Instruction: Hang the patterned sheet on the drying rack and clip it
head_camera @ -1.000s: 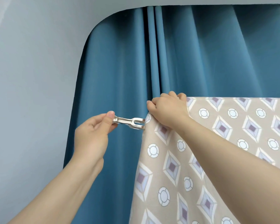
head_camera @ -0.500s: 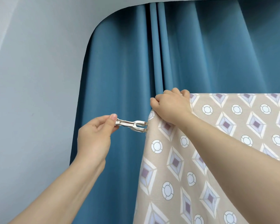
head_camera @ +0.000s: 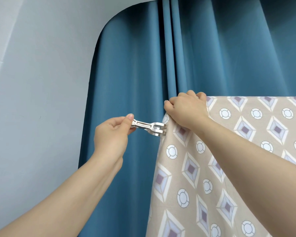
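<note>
- Patterned sheet [head_camera: 188, 182]: a beige cloth with purple diamonds and white rings hangs over the right side of the view. Its top edge runs straight and level off to the right, draped over a support that the cloth hides. Its left edge falls steeply from the gripped corner. It hangs just as it did half a second ago, only a touch further right in the view.
- Curtain [head_camera: 135, 74]: deep blue, in long folds behind the sheet and both arms, unchanged.
- Wall [head_camera: 41, 82]: pale grey, filling the left side and curving over the curtain's top.
- Right hand [head_camera: 186, 108]: a fist with knuckles up, fingers curled over the sheet's top left corner and gripping it. It keeps the same grip as before, and the bare forearm lies across the cloth.
- Left hand [head_camera: 109, 135]: thumb and fingers pinch the clip's handle end, holding it out level towards the sheet. It has moved a little to the right.
- Clip [head_camera: 148, 127]: shiny metal, its forked mouth touching the sheet's left edge just below the right hand. Whether it has bitten onto the cloth I cannot tell.
</note>
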